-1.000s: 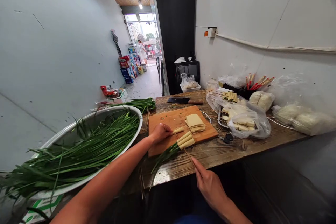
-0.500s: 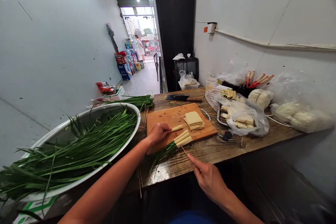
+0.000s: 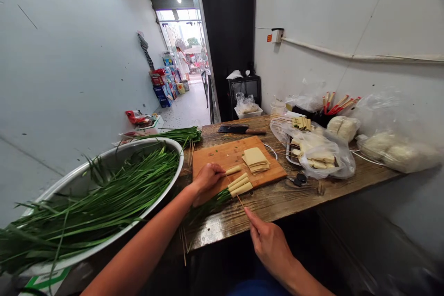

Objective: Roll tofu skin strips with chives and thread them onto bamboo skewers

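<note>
My left hand (image 3: 209, 177) is closed on a tofu-skin roll (image 3: 233, 170) over the cutting board (image 3: 218, 150). In my right hand (image 3: 268, 236), pinched between thumb and fingers, is a thin bamboo skewer (image 3: 240, 200). It runs into several tofu-skin rolls (image 3: 240, 184) lying side by side, with green chives (image 3: 213, 200) sticking out of their left ends. The skewer's far tip shows between these and the roll in my left hand. Square tofu sheets (image 3: 255, 159) are stacked on the board's right half.
A big metal basin (image 3: 181, 153) of chives stands at the left. Behind the board lies a cleaver (image 3: 239, 129). Loose skewers (image 3: 191, 153) lie by the basin. To the right are keys (image 3: 299, 179), a bagged tray of skewered food (image 3: 317, 150) and plastic bags (image 3: 395, 150).
The view has shifted slightly. My right hand sits a little lower and further left with the skewer. My left hand keeps its hold on the roll.
</note>
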`<state>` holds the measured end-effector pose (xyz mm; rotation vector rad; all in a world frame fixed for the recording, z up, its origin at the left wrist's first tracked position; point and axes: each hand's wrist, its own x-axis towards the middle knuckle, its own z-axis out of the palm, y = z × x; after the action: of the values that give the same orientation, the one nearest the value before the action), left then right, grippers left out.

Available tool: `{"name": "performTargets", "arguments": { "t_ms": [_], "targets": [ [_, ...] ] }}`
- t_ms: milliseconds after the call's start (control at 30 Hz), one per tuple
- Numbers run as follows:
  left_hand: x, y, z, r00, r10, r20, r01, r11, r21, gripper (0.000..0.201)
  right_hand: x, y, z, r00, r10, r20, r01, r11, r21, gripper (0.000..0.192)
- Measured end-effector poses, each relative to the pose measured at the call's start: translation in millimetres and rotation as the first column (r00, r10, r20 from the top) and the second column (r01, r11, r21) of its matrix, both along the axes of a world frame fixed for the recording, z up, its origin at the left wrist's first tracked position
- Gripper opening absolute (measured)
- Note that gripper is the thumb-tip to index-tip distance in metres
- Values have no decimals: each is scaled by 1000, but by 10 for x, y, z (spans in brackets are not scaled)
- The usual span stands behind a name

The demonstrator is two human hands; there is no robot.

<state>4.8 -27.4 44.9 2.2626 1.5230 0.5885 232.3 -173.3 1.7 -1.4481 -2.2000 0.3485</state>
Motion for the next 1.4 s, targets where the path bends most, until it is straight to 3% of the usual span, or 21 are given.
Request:
{"name": "performTargets", "arguments": {
  "t_ms": [367,667,867,1400],
  "targets": [
    [8,45,50,998,20,-58,-23,999,-48,21,-92,33,54,1000,10,12,-9,998,-67,45],
    [64,-59,118,987,159,-27,-161,981,-106,19,-106,29,111,1000,4,18,-2,994,-105,44],
    [82,-68,154,989,128,-79,-135,987,-91,22,-128,28,125,1000,21,10,-20,992,-126,45],
    [27,-23,80,996,82,-44,-84,995,-49,20,-221,68,53,999,-1,43,5,995,-99,46]
  ]
}}
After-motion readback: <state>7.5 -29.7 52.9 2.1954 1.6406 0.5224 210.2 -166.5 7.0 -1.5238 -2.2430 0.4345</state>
